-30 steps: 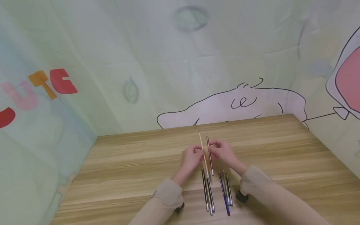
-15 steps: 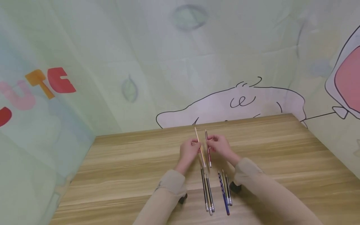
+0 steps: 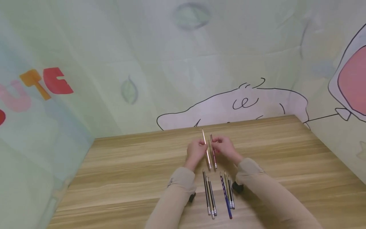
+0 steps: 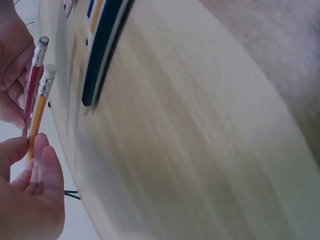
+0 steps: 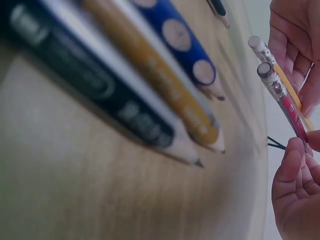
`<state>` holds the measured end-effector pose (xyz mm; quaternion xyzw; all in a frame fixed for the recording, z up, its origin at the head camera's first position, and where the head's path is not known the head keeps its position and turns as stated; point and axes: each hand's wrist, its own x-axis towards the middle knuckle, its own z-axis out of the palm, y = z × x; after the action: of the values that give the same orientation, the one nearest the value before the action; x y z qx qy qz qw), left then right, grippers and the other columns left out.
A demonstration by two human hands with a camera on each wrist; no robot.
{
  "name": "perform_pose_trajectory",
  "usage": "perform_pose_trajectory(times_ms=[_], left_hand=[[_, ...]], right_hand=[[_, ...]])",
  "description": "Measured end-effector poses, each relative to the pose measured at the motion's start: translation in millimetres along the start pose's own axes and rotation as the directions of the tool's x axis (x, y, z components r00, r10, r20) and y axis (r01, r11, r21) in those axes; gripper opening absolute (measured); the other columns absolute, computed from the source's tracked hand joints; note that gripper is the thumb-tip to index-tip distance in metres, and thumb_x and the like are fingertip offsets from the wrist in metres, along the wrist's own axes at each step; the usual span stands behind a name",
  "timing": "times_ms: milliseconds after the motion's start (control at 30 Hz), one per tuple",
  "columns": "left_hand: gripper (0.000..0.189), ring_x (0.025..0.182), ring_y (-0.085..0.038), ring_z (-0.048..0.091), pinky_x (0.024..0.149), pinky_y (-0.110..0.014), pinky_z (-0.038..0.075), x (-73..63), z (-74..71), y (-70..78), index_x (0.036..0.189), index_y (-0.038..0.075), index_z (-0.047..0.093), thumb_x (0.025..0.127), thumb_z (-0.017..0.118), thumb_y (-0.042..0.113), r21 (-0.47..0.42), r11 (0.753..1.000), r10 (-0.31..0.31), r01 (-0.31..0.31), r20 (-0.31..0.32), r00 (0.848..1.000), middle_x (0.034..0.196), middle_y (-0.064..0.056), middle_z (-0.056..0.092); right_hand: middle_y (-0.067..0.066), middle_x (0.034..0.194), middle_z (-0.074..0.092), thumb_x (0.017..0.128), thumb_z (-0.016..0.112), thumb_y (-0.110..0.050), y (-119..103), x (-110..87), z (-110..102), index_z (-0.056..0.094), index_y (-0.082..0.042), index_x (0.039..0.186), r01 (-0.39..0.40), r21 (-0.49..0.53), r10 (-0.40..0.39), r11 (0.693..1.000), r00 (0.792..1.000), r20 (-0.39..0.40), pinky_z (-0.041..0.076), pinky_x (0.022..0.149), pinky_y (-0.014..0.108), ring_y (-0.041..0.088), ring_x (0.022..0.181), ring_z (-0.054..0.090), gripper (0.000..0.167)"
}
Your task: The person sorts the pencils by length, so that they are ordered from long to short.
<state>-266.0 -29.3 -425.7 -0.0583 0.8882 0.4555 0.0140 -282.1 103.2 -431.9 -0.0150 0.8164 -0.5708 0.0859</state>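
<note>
Beyond the far edge of the wooden table [image 3: 128,171], a printed backdrop [image 3: 160,73] is seen. Wide stretches of wood grain are shown toward the left and right edges, which are set well apart from the hands. Over the far half of the table, the left hand [image 3: 195,152] and the right hand [image 3: 225,149] are held near each other.

A yellow pencil [image 3: 208,158] is pinched between thumb and curled fingers of the left hand; a red pencil [image 3: 214,156] is gripped likewise by the right. Both are held side by side, erasers turned toward the near edge, and in the head view a narrow gap is left between them. Their points are directed at the far edge; whether the table is touched by them cannot be told.

Toward the near edge, a left group of three pencils [image 3: 210,197] and a right group, with a spotted blue pencil [image 3: 224,190] leftmost, are laid apart.
</note>
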Motion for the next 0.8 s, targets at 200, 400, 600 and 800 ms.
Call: perform_pose_trajectory(times_ms=[200, 400, 600, 800], left_hand=[[0.015, 0.069, -0.014, 0.056, 0.057, -0.022, 0.042, 2.9, 1.6, -5.1, 0.087, 0.010, 0.064, 0.079, 0.061, 0.023, 0.069, 0.998, -0.011, 0.011, -0.001, 1.000, 0.087, -0.004, 0.065], [0.017, 0.071, -0.014, 0.057, 0.058, -0.023, 0.043, 3.7, 3.6, -8.4, 0.090, 0.011, 0.063, 0.080, 0.061, 0.025, 0.090, 0.996, -0.009, 0.009, 0.007, 1.000, 0.090, -0.004, 0.065], [0.019, 0.070, -0.013, 0.056, 0.057, -0.022, 0.041, 3.1, 7.7, -10.4, 0.093, 0.013, 0.062, 0.080, 0.060, 0.027, 0.111, 0.994, -0.014, 0.016, -0.013, 1.000, 0.095, -0.003, 0.065], [0.020, 0.066, -0.013, 0.053, 0.055, -0.022, 0.038, 2.3, 10.3, -9.0, 0.095, 0.015, 0.062, 0.080, 0.060, 0.028, 0.128, 0.990, -0.050, 0.053, -0.025, 0.998, 0.097, -0.002, 0.064]], right_hand=[[0.000, 0.058, 0.050, 0.081, 0.056, -0.004, 3.4, 4.5, 1.2, 0.057, 0.006, 0.095, -0.013, 0.004, 0.013, 1.000, 1.000, 0.008, 0.038, 0.044, 0.019, 0.009, 0.048, 0.045, 0.017], [0.001, 0.059, 0.051, 0.081, 0.056, -0.005, 5.9, 6.4, 3.1, 0.057, 0.006, 0.096, -0.025, 0.003, 0.025, 1.000, 1.000, 0.004, 0.039, 0.045, 0.019, 0.009, 0.048, 0.046, 0.018], [0.002, 0.062, 0.053, 0.081, 0.056, -0.004, 11.3, 8.9, 4.1, 0.057, 0.005, 0.096, -0.023, -0.013, 0.023, 1.000, 1.000, 0.003, 0.041, 0.048, 0.021, 0.011, 0.051, 0.047, 0.018], [0.002, 0.062, 0.054, 0.081, 0.057, -0.005, 14.0, 13.1, 4.7, 0.058, 0.004, 0.096, -0.050, -0.019, 0.050, 0.999, 0.999, -0.012, 0.041, 0.047, 0.020, 0.010, 0.051, 0.048, 0.018]])
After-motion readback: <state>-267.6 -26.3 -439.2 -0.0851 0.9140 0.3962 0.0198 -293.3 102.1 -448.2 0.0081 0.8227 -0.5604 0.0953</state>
